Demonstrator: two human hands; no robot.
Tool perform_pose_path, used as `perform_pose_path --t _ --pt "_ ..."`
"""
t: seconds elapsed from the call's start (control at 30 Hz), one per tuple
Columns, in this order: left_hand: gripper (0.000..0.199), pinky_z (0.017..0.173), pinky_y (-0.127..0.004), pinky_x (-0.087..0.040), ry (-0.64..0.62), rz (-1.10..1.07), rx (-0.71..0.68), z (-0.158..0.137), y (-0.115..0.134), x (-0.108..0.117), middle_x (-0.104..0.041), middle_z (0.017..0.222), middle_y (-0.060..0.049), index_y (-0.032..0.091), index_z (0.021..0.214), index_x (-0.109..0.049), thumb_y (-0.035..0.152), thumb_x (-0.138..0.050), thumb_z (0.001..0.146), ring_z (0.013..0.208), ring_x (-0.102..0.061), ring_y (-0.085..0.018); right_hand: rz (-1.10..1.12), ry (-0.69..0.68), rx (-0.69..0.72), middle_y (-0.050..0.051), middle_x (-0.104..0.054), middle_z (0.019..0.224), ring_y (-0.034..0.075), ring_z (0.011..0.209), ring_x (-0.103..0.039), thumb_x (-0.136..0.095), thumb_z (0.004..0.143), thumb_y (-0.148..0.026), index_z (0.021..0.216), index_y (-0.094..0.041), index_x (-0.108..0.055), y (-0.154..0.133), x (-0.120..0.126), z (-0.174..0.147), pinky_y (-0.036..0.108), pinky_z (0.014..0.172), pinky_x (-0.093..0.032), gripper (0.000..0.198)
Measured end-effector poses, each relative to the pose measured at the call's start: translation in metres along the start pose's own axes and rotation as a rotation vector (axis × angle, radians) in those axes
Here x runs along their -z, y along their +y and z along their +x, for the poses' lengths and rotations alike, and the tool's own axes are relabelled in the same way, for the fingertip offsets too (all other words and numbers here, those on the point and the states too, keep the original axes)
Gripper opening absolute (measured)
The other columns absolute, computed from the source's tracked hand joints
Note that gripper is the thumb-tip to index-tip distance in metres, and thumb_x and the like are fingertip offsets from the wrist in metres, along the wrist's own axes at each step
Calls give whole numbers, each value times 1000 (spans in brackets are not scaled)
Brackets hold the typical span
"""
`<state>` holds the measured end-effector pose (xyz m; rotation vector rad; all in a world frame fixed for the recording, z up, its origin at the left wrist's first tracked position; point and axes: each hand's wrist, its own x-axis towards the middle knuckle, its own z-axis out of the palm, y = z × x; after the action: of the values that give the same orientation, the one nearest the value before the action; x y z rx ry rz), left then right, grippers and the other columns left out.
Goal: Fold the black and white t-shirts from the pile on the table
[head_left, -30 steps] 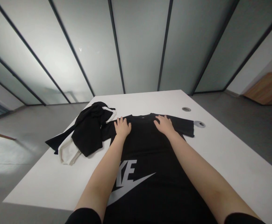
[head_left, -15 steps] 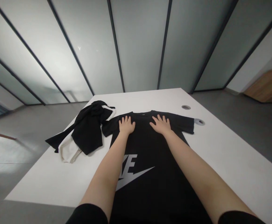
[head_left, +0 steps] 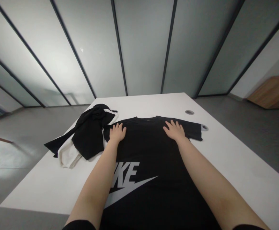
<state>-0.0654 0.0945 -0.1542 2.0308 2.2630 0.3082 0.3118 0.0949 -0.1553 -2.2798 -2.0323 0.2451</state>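
A black T-shirt (head_left: 149, 150) lies spread out with its collar toward the far side and a large light-grey print on its front. My left hand (head_left: 117, 132) rests flat on it by the left shoulder, fingers spread. Over by the right shoulder, my right hand (head_left: 174, 129) presses flat on the cloth, its fingers also apart. The right sleeve stretches out beyond that hand, while my left hand partly covers the left sleeve. My left forearm hides part of the print.
The shirt lies on a white table (head_left: 228, 153). At its left is a heap of black and white clothing (head_left: 88, 137), touching or close to the left sleeve. Two round holes show in the tabletop at the right, one partly under the right sleeve. Frosted glass panels stand behind.
My hands have slid apart across the shirt, the left one outward to the left, the right one outward to the right. More of the print shows between my arms.
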Motion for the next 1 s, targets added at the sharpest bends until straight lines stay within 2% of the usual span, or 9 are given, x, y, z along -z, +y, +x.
perform_pose_path --t 0.17,0.27,0.33,0.4,0.5,0.67,0.8,0.9,1.0 --pt "52 119 -54 -45 133 -41 61 2 -35 14 -62 152 -24 13 152 -57 36 -41 109 142 -58 -39 5 18 2 11 -25 181 42 165 -24 -29 110 -58 172 -26 -38 0 -2 3 60 132 -19 71" --pt "46 111 -55 -49 284 -23 183 -1 -38 19 -63 142 -29 7 142 -61 30 -46 105 133 -62 -42 10 25 3 12 -27 181 42 164 -25 -30 110 -58 171 -25 -40 4 -4 5 59 131 -21 70" --pt "43 108 -55 -50 342 9 295 -3 -35 20 -61 139 -33 2 135 -62 28 -52 102 132 -60 -45 13 35 8 13 -29 180 43 164 -26 -31 110 -58 171 -24 -41 7 -5 7 60 131 -21 70" --pt "45 106 -54 -51 332 31 375 -3 -34 20 -60 138 -35 -1 131 -61 29 -59 97 131 -60 -46 17 46 16 14 -31 179 43 163 -27 -33 110 -57 170 -23 -42 10 -7 8 61 130 -22 70" --pt "49 103 -49 -51 257 36 402 1 -36 22 -65 132 -35 -2 130 -59 32 -63 95 128 -64 -44 36 70 19 16 -34 177 45 162 -29 -36 109 -55 168 -22 -45 12 -10 9 62 130 -23 68" --pt "34 98 -44 -54 95 -51 385 6 -44 33 -75 119 -28 7 122 -66 31 -58 100 121 -72 -40 105 163 11 17 -42 173 51 160 -28 -45 107 -51 160 -22 -58 8 -15 9 71 126 -23 62" --pt "25 97 -42 -55 155 -130 282 6 -42 42 -76 121 -22 17 117 -67 29 -49 105 120 -73 -37 224 308 56 16 -53 165 51 159 -30 -52 103 -42 142 -22 -73 5 -17 12 77 123 -24 49" --pt "26 93 -44 -56 184 -193 258 7 -36 50 -77 117 -19 22 125 -62 31 -44 108 113 -75 -36 388 436 171 14 -65 152 44 152 -44 -55 99 -34 122 -21 -80 3 -16 14 73 124 -30 36" --pt "19 93 -46 -56 158 -260 213 7 -28 57 -77 115 -16 25 123 -59 31 -49 107 110 -75 -36 685 517 306 13 -78 127 34 126 -66 -59 94 -35 102 -22 -81 1 -13 14 59 114 -48 27"
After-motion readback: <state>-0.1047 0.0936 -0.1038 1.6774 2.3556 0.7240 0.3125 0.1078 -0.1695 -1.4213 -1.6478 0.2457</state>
